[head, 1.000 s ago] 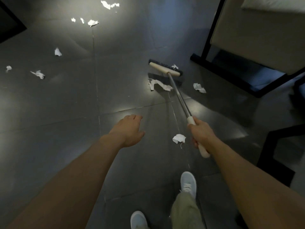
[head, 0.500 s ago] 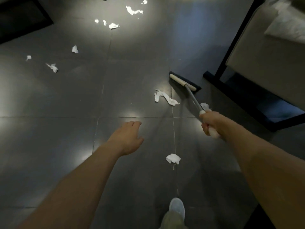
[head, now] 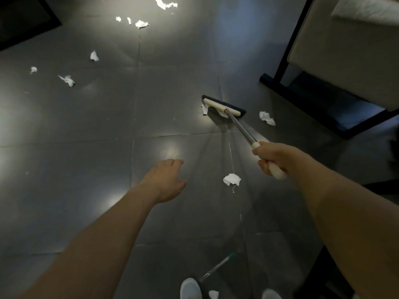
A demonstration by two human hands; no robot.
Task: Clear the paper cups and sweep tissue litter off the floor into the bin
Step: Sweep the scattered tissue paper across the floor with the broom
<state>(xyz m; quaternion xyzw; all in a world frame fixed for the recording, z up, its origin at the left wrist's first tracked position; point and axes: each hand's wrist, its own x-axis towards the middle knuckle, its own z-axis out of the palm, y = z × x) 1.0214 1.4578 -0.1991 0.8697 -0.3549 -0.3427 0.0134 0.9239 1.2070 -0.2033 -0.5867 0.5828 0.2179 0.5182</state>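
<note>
Your right hand (head: 273, 157) has its fingers wrapped tight round the white grip of the one broom (head: 223, 105). Its metal shaft slopes down and away to the head, which sits on the dark tiled floor (head: 86, 147). Your left hand (head: 166, 180) hangs out over the tiles holding nothing, with the fingers relaxed, close together and slightly bent.

You have eleven tissue scraps in view. One torn scrap (head: 204, 108) touches the near edge of the broom head and lies partly under it. A second scrap (head: 267, 118) lies just right of the head, apart from it. One crumpled scrap (head: 232, 179) sits between your two hands, below the broom shaft. Another small scrap (head: 213, 294) lies between your two white shoes (head: 190, 288) at the bottom edge. A loose group of three (head: 67, 80) is spread out on the left, well apart from the broom. A far cluster of four (head: 141, 24) lies at the top in a bright patch of light.

One thin rod with a green tip (head: 218, 266) slants beside your left shoe. One beige seat on a black frame (head: 280, 50) stands on the right.
</note>
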